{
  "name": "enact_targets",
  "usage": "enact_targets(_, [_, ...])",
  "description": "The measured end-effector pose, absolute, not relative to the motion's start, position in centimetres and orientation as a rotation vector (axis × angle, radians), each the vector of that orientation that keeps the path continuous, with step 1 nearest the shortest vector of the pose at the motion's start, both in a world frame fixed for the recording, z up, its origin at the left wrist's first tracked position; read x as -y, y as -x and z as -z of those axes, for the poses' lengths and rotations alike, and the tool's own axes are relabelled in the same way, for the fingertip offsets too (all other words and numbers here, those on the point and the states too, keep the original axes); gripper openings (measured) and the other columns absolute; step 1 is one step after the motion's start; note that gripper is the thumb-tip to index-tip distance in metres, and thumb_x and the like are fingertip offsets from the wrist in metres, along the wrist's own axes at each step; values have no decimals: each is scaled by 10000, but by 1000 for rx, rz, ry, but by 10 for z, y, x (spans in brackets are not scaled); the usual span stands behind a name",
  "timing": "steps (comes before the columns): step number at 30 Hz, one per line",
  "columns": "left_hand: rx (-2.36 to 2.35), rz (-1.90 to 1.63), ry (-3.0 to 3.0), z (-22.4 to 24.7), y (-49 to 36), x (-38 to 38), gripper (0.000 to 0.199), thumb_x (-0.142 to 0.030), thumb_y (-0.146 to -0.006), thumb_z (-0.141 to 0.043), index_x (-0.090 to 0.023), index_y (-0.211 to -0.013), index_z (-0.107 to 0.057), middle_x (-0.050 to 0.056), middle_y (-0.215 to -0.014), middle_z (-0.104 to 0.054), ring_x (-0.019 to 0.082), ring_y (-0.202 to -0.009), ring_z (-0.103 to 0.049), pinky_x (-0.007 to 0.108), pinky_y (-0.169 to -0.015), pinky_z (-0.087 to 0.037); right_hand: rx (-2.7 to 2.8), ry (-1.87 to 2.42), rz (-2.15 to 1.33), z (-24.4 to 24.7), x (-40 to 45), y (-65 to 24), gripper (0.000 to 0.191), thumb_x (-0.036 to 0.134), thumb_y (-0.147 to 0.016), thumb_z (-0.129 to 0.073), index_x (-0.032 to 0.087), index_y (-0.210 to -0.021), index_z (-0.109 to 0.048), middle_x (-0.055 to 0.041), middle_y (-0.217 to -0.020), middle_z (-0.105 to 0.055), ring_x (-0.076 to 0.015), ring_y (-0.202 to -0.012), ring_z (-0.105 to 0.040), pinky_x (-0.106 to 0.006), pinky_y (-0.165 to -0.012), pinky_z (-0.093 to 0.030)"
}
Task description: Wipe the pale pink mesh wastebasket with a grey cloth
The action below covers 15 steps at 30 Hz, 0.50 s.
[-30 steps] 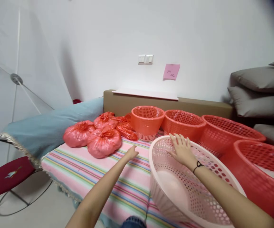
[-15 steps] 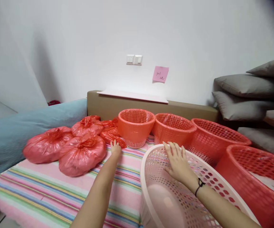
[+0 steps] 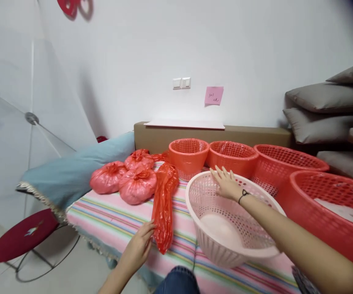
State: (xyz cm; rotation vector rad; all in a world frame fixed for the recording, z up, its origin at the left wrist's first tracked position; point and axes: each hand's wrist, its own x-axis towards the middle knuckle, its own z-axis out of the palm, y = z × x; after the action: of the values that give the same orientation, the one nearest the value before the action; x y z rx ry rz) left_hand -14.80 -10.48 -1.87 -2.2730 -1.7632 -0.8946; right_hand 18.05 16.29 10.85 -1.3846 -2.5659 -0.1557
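Observation:
A long crumpled red plastic bag (image 3: 164, 208) lies stretched over the striped cloth. My left hand (image 3: 142, 241) pinches its left edge near the lower end. My right hand (image 3: 225, 183), with a black band at the wrist, rests with spread fingers on the far rim of the pale pink basket (image 3: 222, 228). That basket stands upright on the cloth with nothing visible inside. Left of the loose bag sit several tied, filled red bags (image 3: 137, 185).
Red baskets stand behind and right of the pink one, including one (image 3: 188, 157) at the back; the rightmost (image 3: 326, 204) holds something white. Grey cushions (image 3: 326, 98) are stacked at right. A dark red stool (image 3: 23, 237) stands at lower left beside a blue cushion (image 3: 78, 167).
My left hand has moved back toward me, drawing the loose red bag out along the cloth. The pink basket now sits more upright, my right hand still at its rim. The view has shifted left.

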Motion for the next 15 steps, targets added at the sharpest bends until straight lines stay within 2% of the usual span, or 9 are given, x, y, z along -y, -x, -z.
enact_targets(2, [1766,965,2225,2,139,145,341,-133,-926,-438,-199,-1148,-689,123,-1250,-701,245,-1273,-605,436,-1084,-500,2514,1284,-29,-138,-134,-178,876,225,-759,-670,181,-1559,-315,-216,-1640,-238,-441,-1504,-194,-660,-1161,-245])
enact_targets(4, [1768,966,2215,-11,126,176,301,-158,-931,-475,-212,-1122,-702,121,-1235,-709,256,-1272,-605,440,-1082,-499,2350,1029,-137,-163,-82,-178,697,257,-852,-607,146,-1510,-405,-216,-1608,-317,-395,-1502,-242,-606,-1185,-264])
enact_targets(5, [1767,945,2233,-14,118,190,285,-160,-927,-489,-218,-1096,-711,117,-1215,-717,262,-1268,-606,447,-1083,-497,2275,864,-201,-171,-50,-180,592,283,-908,-556,177,-1481,-450,-177,-1571,-405,-342,-1483,-317,-563,-1194,-286])
enact_targets(7, [1778,874,2300,-15,101,212,272,-148,-917,-502,-231,-1044,-727,104,-1151,-739,270,-1250,-619,466,-1088,-493,2146,672,-444,-165,22,-184,410,325,-972,-489,251,-1367,-569,-106,-1397,-609,-270,-1329,-538,-501,-1143,-404])
enact_targets(9, [1803,809,2372,-11,84,230,290,-122,-906,-497,-239,-1023,-735,88,-1083,-754,267,-1207,-646,481,-1089,-493,2119,717,-774,-130,88,-188,330,366,-974,-500,269,-1247,-659,-86,-1279,-690,-259,-1223,-622,-469,-1085,-473])
enact_targets(10, [1810,790,2405,-10,76,239,306,-110,-901,-493,-241,-1031,-737,83,-1060,-758,263,-1185,-659,480,-1087,-497,2082,791,-916,-103,115,-189,342,388,-960,-523,274,-1248,-667,-87,-1297,-682,-266,-1246,-608,-479,-1105,-453])
enact_targets(13, [1808,807,2483,-10,51,260,331,-95,-898,-484,-237,-1062,-734,83,-1057,-757,255,-1171,-667,451,-1080,-509,1708,1080,-1270,-11,166,-187,504,498,-834,-659,235,-1264,-666,-129,-1371,-632,-321,-1312,-553,-521,-1152,-387])
enact_targets(15, [1794,865,2569,-13,35,274,329,-104,-907,-485,-245,-1074,-731,78,-1077,-756,247,-1204,-648,433,-1096,-492,1355,1174,-1546,36,181,-182,670,607,-691,-752,212,-1226,-672,-161,-1360,-632,-365,-1225,-614,-538,-1073,-462])
